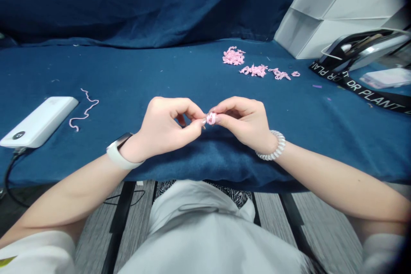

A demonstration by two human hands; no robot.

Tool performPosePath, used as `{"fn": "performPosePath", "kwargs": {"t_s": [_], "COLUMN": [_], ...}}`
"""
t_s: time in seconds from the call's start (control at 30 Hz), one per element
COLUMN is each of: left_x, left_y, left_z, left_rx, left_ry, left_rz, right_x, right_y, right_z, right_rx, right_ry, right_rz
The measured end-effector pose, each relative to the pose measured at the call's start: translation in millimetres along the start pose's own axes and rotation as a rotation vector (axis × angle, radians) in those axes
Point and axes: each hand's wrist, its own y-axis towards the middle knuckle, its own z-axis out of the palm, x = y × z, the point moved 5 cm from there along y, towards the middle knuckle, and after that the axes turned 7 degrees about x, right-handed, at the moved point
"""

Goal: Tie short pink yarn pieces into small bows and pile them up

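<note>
A small looped piece of pink yarn (pixel 211 118) is pinched between my two hands, just above the front part of the blue-covered table. My left hand (pixel 171 122), with a watch on its wrist, grips the yarn's left side between thumb and index finger. From the other side, the thumb and fingertips of my right hand (pixel 245 120) close on the same piece. How the strand is looped is too small to make out fully. Farther back lie a heap of pink yarn pieces (pixel 233 56), a second heap (pixel 255 70) and a few looser loops (pixel 280 74).
On the left a white power bank (pixel 40 120) with a black cable lies near a loose pink yarn strand (pixel 86 113). White boxes (pixel 349 4) stand at the back right. Before them are a dark open pouch (pixel 356 53) and a black lettered strap (pixel 362 90).
</note>
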Motion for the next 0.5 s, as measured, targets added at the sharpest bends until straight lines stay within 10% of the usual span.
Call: {"fn": "performPosePath", "kwargs": {"t_s": [0.5], "left_x": [3.0], "left_y": [-0.7], "left_z": [-1.4], "left_rx": [-0.031], "left_ry": [0.022], "left_rz": [-0.02], "right_x": [5.8], "right_y": [1.3], "right_z": [2.5], "right_rx": [0.116], "right_ry": [0.034], "right_rz": [-0.054]}}
